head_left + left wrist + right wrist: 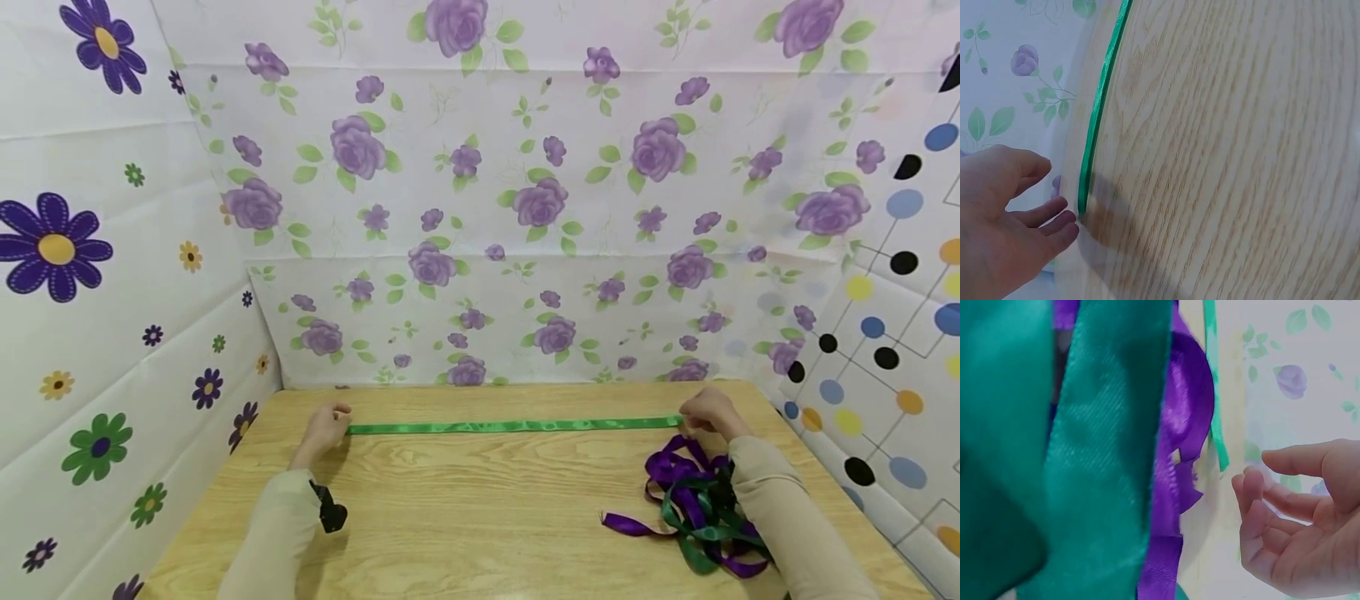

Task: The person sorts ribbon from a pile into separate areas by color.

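A bright green ribbon (510, 427) lies stretched straight across the far part of the wooden table. At its left end is my left hand (325, 429); in the left wrist view the thumb stands apart from the loosely bent fingers, which are beside the ribbon tip (1082, 203), and nothing is between them. My right hand (708, 411) is at the other end. The right wrist view shows its fingers loosely bent with a small gap to the green ribbon's end (1220, 459). Below the right hand lies a tangled heap of purple ribbon (633, 525) and dark green ribbon (697, 554).
The wooden table (465, 517) meets a flowered sheet (495, 333) at the back. Patterned sheets hang at both sides. A black wrist device (330, 510) is strapped at the left sleeve (277, 525). The right sleeve (795, 517) reaches over part of the ribbon heap.
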Motion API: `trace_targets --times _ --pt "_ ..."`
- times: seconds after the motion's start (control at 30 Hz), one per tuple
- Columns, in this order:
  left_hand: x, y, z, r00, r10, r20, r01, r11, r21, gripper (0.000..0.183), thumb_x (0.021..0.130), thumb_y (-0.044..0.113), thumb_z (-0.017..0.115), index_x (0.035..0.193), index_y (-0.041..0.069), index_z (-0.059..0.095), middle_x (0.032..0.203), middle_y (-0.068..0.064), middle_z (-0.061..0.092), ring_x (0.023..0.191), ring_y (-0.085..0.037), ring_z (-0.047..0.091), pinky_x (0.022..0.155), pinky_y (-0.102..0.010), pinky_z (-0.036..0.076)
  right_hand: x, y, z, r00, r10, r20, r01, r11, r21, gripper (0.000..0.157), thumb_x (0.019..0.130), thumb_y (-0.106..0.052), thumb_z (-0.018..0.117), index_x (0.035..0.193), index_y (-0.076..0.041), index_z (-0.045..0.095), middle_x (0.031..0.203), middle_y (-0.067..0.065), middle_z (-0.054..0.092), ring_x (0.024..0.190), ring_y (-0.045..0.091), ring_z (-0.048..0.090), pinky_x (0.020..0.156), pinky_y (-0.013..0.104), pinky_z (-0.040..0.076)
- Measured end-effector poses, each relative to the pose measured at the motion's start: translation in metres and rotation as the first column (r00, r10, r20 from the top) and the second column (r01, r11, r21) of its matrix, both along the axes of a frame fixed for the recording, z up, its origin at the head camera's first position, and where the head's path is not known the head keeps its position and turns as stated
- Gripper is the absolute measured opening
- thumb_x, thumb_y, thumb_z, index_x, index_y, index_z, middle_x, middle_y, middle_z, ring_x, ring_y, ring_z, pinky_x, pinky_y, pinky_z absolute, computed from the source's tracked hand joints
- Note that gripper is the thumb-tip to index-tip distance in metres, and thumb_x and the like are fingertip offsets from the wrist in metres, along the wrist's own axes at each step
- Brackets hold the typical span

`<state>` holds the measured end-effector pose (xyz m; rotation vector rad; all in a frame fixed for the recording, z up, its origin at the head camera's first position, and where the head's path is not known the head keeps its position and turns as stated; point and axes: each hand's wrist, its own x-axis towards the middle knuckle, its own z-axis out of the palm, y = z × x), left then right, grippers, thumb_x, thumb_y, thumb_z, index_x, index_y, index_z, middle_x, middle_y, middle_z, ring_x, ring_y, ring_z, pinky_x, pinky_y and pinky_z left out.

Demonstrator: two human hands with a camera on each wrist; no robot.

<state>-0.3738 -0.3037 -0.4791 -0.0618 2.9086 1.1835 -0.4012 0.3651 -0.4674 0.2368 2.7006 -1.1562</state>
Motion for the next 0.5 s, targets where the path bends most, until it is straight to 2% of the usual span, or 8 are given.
trace_targets --times 0.07,0.1,0.17,0.23,0.3,0.33,0.43,0.5 --pt "0.000 0.001 0.002 1.000 -0.019 0.006 0.019 1.000 -0.020 0.038 0.100 0.009 0.039 0.131 -0.010 0.047 0.136 -0.041 0.040 0.127 -0.053 0.040 0.093 -0.056 0.044 0.001 -0.002 0.003 1.000 0.002 -0.001 -0.002 1.000 -0.010 0.037 0.085 -0.010 0.053 0.049 -0.018 0.048 0.045 -0.008 0.042 0.041 0.006 0.028 0.046 0.024 0.031" --pt "0.001 0.001 0.003 1.000 -0.023 0.004 0.023 0.999 -0.032 0.038 0.100 0.009 0.039 0.131 -0.011 0.047 0.135 -0.041 0.041 0.120 -0.052 0.046 0.091 -0.055 0.044 0.002 -0.004 0.005 1.000 0.003 0.001 -0.003 1.000 -0.018 0.037 0.086 -0.011 0.053 0.050 -0.018 0.049 0.045 -0.008 0.042 0.041 0.006 0.028 0.047 0.024 0.031" --pt "0.002 0.002 0.006 0.999 -0.031 -0.011 0.030 0.998 -0.048 0.038 0.099 0.008 0.040 0.130 -0.012 0.047 0.127 -0.039 0.049 0.095 -0.042 0.059 0.080 -0.047 0.048 0.004 -0.006 0.008 1.000 0.000 0.005 0.000 0.999 -0.039 0.037 0.086 -0.011 0.053 0.050 -0.018 0.049 0.045 -0.008 0.043 0.041 0.005 0.028 0.047 0.024 0.031" --pt "0.004 0.004 0.009 0.999 -0.036 -0.031 0.034 0.998 -0.062 0.037 0.098 0.007 0.041 0.129 -0.013 0.048 0.120 -0.037 0.054 0.073 -0.028 0.057 0.070 -0.039 0.047 0.005 -0.008 0.010 1.000 0.000 0.013 0.001 0.998 -0.066 0.037 0.088 -0.011 0.052 0.051 -0.018 0.050 0.047 -0.008 0.046 0.041 0.005 0.029 0.047 0.023 0.032" --pt "0.005 0.005 0.012 0.999 -0.031 -0.035 0.029 0.998 -0.058 0.037 0.098 0.007 0.041 0.129 -0.013 0.048 0.109 -0.033 0.058 0.058 -0.016 0.044 0.061 -0.033 0.042 0.005 -0.009 0.012 1.000 0.003 0.016 -0.001 0.995 -0.096 0.035 0.089 -0.012 0.051 0.054 -0.016 0.053 0.050 -0.006 0.051 0.041 0.004 0.031 0.047 0.023 0.034" --pt "0.006 0.006 0.014 0.999 -0.030 -0.043 0.027 0.998 -0.064 0.037 0.097 0.006 0.042 0.127 -0.013 0.049 0.107 -0.032 0.058 0.060 -0.017 0.046 0.059 -0.032 0.042 0.005 -0.010 0.012 1.000 0.008 0.016 -0.006 0.994 -0.110 0.034 0.090 -0.012 0.051 0.056 -0.015 0.055 0.051 -0.006 0.054 0.042 0.004 0.032 0.047 0.022 0.034" --pt "0.007 0.007 0.016 0.999 -0.019 -0.038 0.017 0.998 -0.065 0.036 0.097 0.006 0.042 0.127 -0.012 0.051 0.114 -0.035 0.056 0.078 -0.031 0.058 0.068 -0.039 0.048 0.005 -0.012 0.014 1.000 0.012 0.014 -0.010 0.990 -0.140 0.029 0.093 -0.012 0.050 0.066 -0.009 0.060 0.058 -0.003 0.059 0.043 0.003 0.037 0.047 0.021 0.037" --pt "0.008 0.008 0.018 0.999 -0.016 -0.045 0.013 0.997 -0.073 0.035 0.097 0.006 0.041 0.125 -0.012 0.052 0.120 -0.036 0.055 0.096 -0.039 0.059 0.075 -0.043 0.050 0.006 -0.014 0.016 1.000 0.013 0.005 -0.012 0.991 -0.137 0.026 0.094 -0.012 0.050 0.073 -0.006 0.063 0.061 -0.003 0.061 0.044 0.003 0.040 0.048 0.021 0.040"
